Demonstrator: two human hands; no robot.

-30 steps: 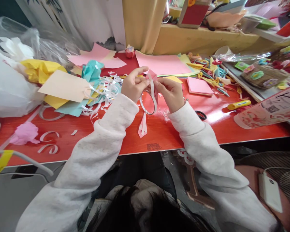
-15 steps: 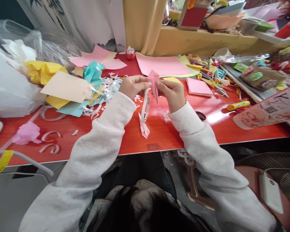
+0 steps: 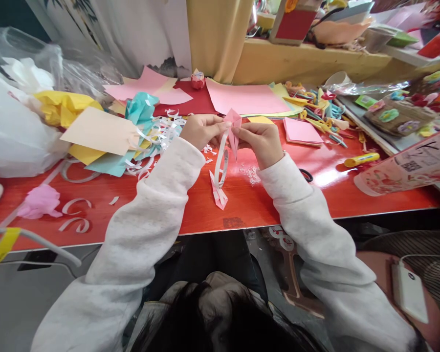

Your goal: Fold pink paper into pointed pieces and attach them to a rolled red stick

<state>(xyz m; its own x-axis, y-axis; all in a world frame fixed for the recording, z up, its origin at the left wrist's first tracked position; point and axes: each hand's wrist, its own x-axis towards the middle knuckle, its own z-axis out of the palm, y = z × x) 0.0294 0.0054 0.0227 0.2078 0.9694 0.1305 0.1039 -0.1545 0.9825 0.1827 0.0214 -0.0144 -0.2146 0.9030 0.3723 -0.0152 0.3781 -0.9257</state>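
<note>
Between my two hands, a little above the red table, is a folded piece of pink paper [image 3: 233, 120] with pointed ends. My left hand [image 3: 202, 131] pinches its left side, and the thumb and fingers of my right hand [image 3: 261, 141] press on its right side. A narrow white paper strip [image 3: 221, 155] hangs in a loop from near my left fingertips. Below it, a second pink folded paper piece [image 3: 220, 196] lies on the table, and the strip's lower end meets it. Whether the strip is fixed to either piece I cannot make out.
A stack of pink square sheets [image 3: 302, 132] lies right of my hands. Curled paper scraps [image 3: 165, 137] and loose sheets [image 3: 100, 132] spread at the left. A printed cup [image 3: 403, 166] lies at the right beside a yellow tube [image 3: 362, 160]. The table's front edge runs before me.
The pink folded paper has turned slightly, showing a wider face with its lower point shifted a little. Both hands keep their pinch, and the strip's loop hangs a bit wider.
</note>
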